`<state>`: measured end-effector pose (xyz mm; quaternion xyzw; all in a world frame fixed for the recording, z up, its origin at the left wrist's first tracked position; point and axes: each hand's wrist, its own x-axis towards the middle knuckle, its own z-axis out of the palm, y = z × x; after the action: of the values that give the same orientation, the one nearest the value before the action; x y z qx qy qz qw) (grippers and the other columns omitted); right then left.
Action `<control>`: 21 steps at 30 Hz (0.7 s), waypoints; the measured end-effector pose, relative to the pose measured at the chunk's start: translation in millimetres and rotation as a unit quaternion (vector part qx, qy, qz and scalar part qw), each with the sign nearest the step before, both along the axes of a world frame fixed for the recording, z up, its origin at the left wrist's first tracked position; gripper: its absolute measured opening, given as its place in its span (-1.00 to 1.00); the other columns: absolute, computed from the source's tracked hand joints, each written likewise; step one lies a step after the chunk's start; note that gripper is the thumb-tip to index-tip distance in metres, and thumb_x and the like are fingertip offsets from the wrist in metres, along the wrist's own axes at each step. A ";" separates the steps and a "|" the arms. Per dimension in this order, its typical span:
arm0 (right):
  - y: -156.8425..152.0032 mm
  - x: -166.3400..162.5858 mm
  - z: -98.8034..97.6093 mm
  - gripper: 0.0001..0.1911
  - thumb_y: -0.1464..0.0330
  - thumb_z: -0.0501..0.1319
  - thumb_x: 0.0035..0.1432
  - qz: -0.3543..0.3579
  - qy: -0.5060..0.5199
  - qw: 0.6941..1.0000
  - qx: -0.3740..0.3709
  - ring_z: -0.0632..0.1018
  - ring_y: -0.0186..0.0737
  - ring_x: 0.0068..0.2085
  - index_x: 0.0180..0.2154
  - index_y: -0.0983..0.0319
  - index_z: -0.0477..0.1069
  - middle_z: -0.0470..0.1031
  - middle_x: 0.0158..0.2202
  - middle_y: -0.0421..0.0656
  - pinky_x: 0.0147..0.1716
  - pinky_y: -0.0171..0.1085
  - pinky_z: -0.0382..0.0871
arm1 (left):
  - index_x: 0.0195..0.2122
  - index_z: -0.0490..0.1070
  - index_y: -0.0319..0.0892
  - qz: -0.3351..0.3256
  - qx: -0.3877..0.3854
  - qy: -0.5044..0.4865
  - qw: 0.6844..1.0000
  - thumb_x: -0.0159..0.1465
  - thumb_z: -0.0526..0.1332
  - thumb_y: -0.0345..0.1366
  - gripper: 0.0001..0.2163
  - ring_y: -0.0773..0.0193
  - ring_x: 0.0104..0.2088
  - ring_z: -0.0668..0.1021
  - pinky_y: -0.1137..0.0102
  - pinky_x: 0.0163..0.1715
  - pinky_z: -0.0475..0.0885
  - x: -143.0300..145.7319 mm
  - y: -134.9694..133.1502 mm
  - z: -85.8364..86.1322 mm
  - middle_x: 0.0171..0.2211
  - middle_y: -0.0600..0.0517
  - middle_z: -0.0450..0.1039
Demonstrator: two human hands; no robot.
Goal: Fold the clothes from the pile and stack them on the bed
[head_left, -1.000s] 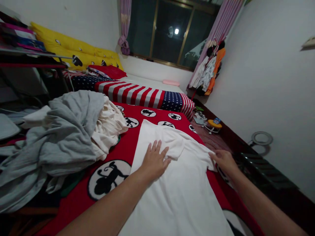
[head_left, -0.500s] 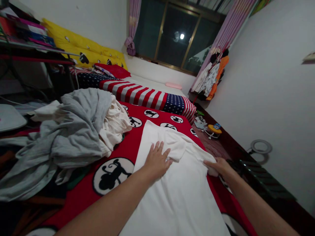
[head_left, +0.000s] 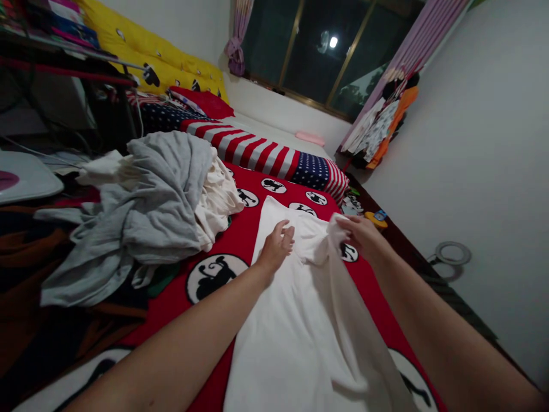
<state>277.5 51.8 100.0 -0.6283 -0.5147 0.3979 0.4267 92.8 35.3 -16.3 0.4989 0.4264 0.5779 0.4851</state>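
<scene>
A white T-shirt (head_left: pixel 283 332) lies lengthwise on a red blanket (head_left: pixel 171 320) printed with black figures in white ovals. My right hand (head_left: pixel 360 232) pinches the shirt's right edge near its far end and holds it up, so that side rises in a loose fold. Over the left part of the shirt is my left hand (head_left: pixel 278 246), its fingers half bent and apart, with nothing seen in them. Whether its underside touches the cloth cannot be made out. Left of the shirt sits a heap of clothes, with a grey garment (head_left: pixel 167 200) over a cream one (head_left: pixel 218 200).
Beyond the blanket is a bed with a flag-patterned cover (head_left: pixel 253 146) and a yellow cushion (head_left: pixel 171 63). A cluttered desk (head_left: pixel 64 68) stands at left. Clothes (head_left: pixel 381 126) hang by the curtain. A ring-shaped object (head_left: pixel 452 253) is near the right wall.
My right hand has lifted the shirt's right edge and brought it up and inward. My left hand, flat on the shirt before, now has bent fingers. The view has shifted slightly.
</scene>
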 end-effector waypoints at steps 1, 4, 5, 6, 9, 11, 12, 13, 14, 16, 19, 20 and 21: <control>-4.2 -17.0 -2.4 -0.54 0.28 0.36 -0.06 0.048 0.032 0.998 -0.001 0.59 -0.19 -0.29 -0.11 0.27 0.35 0.52 -0.22 -0.03 -0.34 -0.25 0.51 | 0.23 0.13 -0.16 -0.005 -0.014 -0.024 1.000 0.31 0.04 0.02 -0.46 0.24 -0.25 0.58 0.44 -0.39 0.48 -1.3 1.8 -1.4 -0.03 -0.16 0.43; -24.6 -46.5 -12.0 -0.37 0.24 0.37 -0.04 0.167 0.043 0.985 0.007 0.52 -0.14 -0.01 0.06 0.20 0.24 0.36 0.10 0.03 -0.12 -0.17 0.48 | 0.28 0.03 -0.17 -0.006 -0.013 -0.034 0.999 0.28 0.13 -0.05 -0.39 0.22 -0.23 0.57 0.41 -0.32 0.48 -3.3 6.2 -5.9 -0.07 -0.16 0.46; -33.2 -47.4 -14.8 -0.37 0.22 0.37 -0.03 0.182 0.023 0.983 0.012 0.50 -0.13 0.02 0.06 0.19 0.25 0.32 0.13 0.03 -0.10 -0.16 0.47 | 0.29 0.03 -0.17 -0.005 -0.006 -0.023 1.000 0.25 0.18 -0.10 -0.37 0.22 -0.21 0.56 0.40 -0.28 0.48 -3.4 7.2 -7.3 -0.08 -0.16 0.46; -42.4 -43.6 -17.3 -0.39 0.19 0.36 -0.03 0.184 -0.004 0.983 0.020 0.50 -0.12 0.01 0.05 0.20 0.26 0.32 0.13 0.03 -0.10 -0.15 0.46 | 0.29 0.04 -0.17 -0.004 0.003 -0.008 1.000 0.21 0.22 -0.17 -0.35 0.22 -0.20 0.56 0.39 -0.26 0.47 -3.3 8.0 -8.3 -0.08 -0.16 0.46; -74.9 -11.1 -24.2 -0.48 0.13 0.32 -0.02 0.167 -0.113 0.978 0.051 0.53 -0.12 -0.07 -0.05 0.24 0.34 0.42 0.02 0.02 -0.14 -0.14 0.45 | 0.24 0.18 -0.16 0.010 0.034 0.042 0.999 0.10 0.29 -0.32 -0.35 0.24 -0.21 0.56 0.38 -0.20 0.45 -2.7 8.5 -9.2 -0.10 -0.12 0.47; -102.4 19.1 -30.2 -0.54 0.13 0.30 0.00 0.152 -0.208 0.965 0.054 0.53 -0.14 -0.13 -0.10 0.25 0.39 0.48 -0.07 -0.01 -0.15 -0.15 0.44 | 0.13 0.35 -0.20 -0.003 0.045 0.066 0.997 0.08 0.28 -0.35 -0.47 0.24 -0.27 0.56 0.37 -0.22 0.46 -2.4 7.6 -8.1 -0.22 -0.08 0.52; -117.8 34.0 -34.0 -0.57 0.15 0.30 0.01 0.148 -0.258 0.954 0.041 0.53 -0.14 -0.15 -0.13 0.26 0.41 0.49 -0.11 -0.03 -0.16 -0.16 0.44 | 0.05 0.43 -0.23 -0.015 0.046 0.077 0.996 0.08 0.27 -0.34 -0.55 0.23 -0.30 0.57 0.36 -0.23 0.46 -2.4 7.0 -7.3 -0.30 -0.06 0.53; -133.9 47.8 -38.3 -0.60 0.17 0.29 0.01 0.150 -0.305 0.940 0.022 0.53 -0.15 -0.18 -0.14 0.27 0.43 0.50 -0.15 -0.04 -0.18 -0.17 0.44 | -0.05 0.51 -0.26 -0.024 0.046 0.087 0.995 0.08 0.27 -0.33 -0.63 0.21 -0.33 0.57 0.35 -0.25 0.47 -2.3 6.3 -6.6 -0.38 -0.05 0.53; -150.1 60.1 -43.1 -0.62 0.19 0.30 -0.01 0.158 -0.345 0.925 0.004 0.52 -0.16 -0.21 -0.16 0.27 0.45 0.51 -0.19 -0.06 -0.20 -0.19 0.43 | -0.15 0.55 -0.27 -0.029 0.044 0.094 0.994 0.08 0.26 -0.33 -0.71 0.18 -0.34 0.58 0.33 -0.25 0.47 -2.3 5.7 -6.1 -0.44 -0.05 0.53; -180.7 79.3 -53.3 -0.69 0.25 0.33 -0.06 0.177 -0.403 0.898 -0.015 0.50 -0.19 -0.29 -0.26 0.26 0.47 0.49 -0.28 -0.12 -0.28 -0.24 0.42 | -0.28 0.59 -0.27 -0.027 0.043 0.102 0.994 0.06 0.28 -0.31 -0.78 0.13 -0.34 0.58 0.30 -0.24 0.47 -2.1 4.9 -5.9 -0.47 -0.06 0.54; -214.9 93.7 -66.0 -0.85 0.30 0.31 -0.08 0.168 -0.432 0.886 0.008 0.47 -0.24 -0.37 -0.43 0.24 0.44 0.45 -0.38 -0.18 -0.37 -0.31 0.38 | -0.34 0.59 -0.26 -0.024 0.040 0.084 0.995 0.03 0.31 -0.29 -0.80 0.10 -0.30 0.60 0.28 -0.21 0.47 -1.5 5.2 -7.3 -0.40 -0.09 0.57; -222.6 94.8 -68.0 -0.87 0.31 0.29 -0.05 0.151 -0.430 0.890 0.014 0.46 -0.25 -0.39 -0.45 0.24 0.43 0.45 -0.41 -0.19 -0.40 -0.33 0.37 | -0.35 0.59 -0.26 -0.024 0.038 0.079 0.996 0.02 0.32 -0.29 -0.81 0.09 -0.29 0.60 0.28 -0.21 0.47 -1.3 5.5 -8.0 -0.38 -0.09 0.58; -228.7 94.1 -68.2 -0.87 0.30 0.26 -0.01 0.135 -0.423 0.896 0.015 0.46 -0.26 -0.41 -0.46 0.23 0.42 0.44 -0.44 -0.20 -0.42 -0.34 0.36 | -0.36 0.59 -0.26 -0.024 0.035 0.075 0.996 0.02 0.32 -0.28 -0.81 0.08 -0.28 0.60 0.27 -0.20 0.47 -1.2 5.7 -8.5 -0.36 -0.10 0.58</control>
<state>371.6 -176.9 31.8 -0.6554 -0.7322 0.1411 0.1203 91.6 41.0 -24.8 0.5678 0.4290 0.5419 0.4471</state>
